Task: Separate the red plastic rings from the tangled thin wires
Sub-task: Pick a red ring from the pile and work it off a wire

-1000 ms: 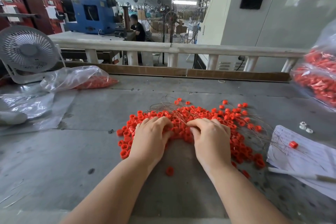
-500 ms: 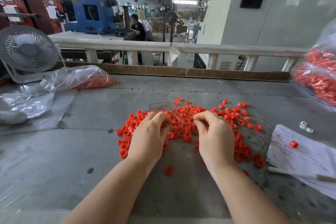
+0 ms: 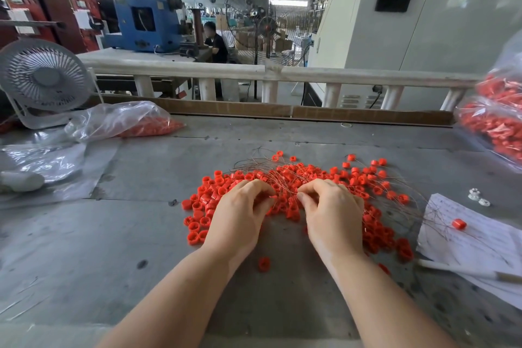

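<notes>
A heap of red plastic rings [image 3: 356, 178] lies on the grey table [image 3: 141, 234], tangled with thin brownish wires [image 3: 271, 169] that fan out over and beyond it. My left hand [image 3: 240, 215] and my right hand [image 3: 330, 215] sit side by side at the heap's near middle, fingers curled. Their fingertips pinch at the wire strands between them, just above the rings. One loose ring [image 3: 264, 263] lies on the table between my wrists. Another ring [image 3: 459, 224] rests on the paper at the right.
A sheet of paper [image 3: 474, 248] with a white pen [image 3: 463, 271] lies at the right, small white parts [image 3: 477, 197] beyond it. Plastic bags of red rings sit at far left [image 3: 127, 121] and far right [image 3: 494, 127]. A white desk fan [image 3: 42, 79] stands at back left.
Both hands have lifted from pressing on the heap and drawn their fingertips together, pinching the wires at the heap's middle. Some rings near my hands have shifted.
</notes>
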`<state>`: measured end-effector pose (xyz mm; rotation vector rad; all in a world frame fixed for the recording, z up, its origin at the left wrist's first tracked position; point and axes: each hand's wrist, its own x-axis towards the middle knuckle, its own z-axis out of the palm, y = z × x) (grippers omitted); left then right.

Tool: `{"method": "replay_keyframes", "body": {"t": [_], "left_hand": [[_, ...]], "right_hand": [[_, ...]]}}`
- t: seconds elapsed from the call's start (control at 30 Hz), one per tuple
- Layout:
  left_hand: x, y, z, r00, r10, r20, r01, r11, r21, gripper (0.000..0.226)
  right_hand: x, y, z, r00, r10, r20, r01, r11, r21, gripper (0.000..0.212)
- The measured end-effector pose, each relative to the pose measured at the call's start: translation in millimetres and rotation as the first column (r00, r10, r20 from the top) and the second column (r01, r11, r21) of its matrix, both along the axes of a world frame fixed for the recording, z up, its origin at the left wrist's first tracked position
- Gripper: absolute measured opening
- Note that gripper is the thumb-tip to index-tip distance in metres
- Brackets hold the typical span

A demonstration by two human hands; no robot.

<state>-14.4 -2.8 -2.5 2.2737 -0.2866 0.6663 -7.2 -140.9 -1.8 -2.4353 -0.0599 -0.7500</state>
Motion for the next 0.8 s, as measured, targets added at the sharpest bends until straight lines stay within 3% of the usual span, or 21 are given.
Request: {"method": "replay_keyframes", "body": {"t": [0.2, 0.37, 0.5, 0.6, 0.7, 0.8], "left_hand": [[-2, -4, 1, 0.999, -0.034, 0.031, 0.034, 0.999, 0.012, 0.028], [0, -6, 2, 0.997, -0.072, 0.031, 0.071, 0.997, 0.038, 0.017], [2, -4, 2, 0.998, -0.036, 0.050, 0.039, 0.998, -0.055, 0.010], [3, -4, 2, 0.999, -0.023, 0.044, 0.028, 0.991, -0.134, 0.010], [2, -2, 2, 0.999, -0.021, 0.024, 0.025, 0.984, -0.174, 0.013], [1, -1, 3, 0.999, -0.036, 0.012, 0.038, 0.983, -0.182, 0.017]], "right_hand": [[-8, 5, 4, 0.980, 0.078, 0.182, -0.059, 0.992, -0.110, 0.008], [-13, 12, 7, 0.930, 0.239, 0.280, -0.190, 0.963, -0.189, 0.004], [-13, 11, 7, 0.925, 0.286, 0.250, -0.288, 0.957, -0.028, 0.007], [-10, 9, 6, 0.918, 0.376, 0.129, -0.392, 0.909, 0.143, 0.022], [-10, 10, 5, 0.888, 0.456, 0.053, -0.457, 0.864, 0.211, 0.036], [-9, 11, 5, 0.883, 0.468, 0.032, -0.457, 0.845, 0.278, 0.035]]}}
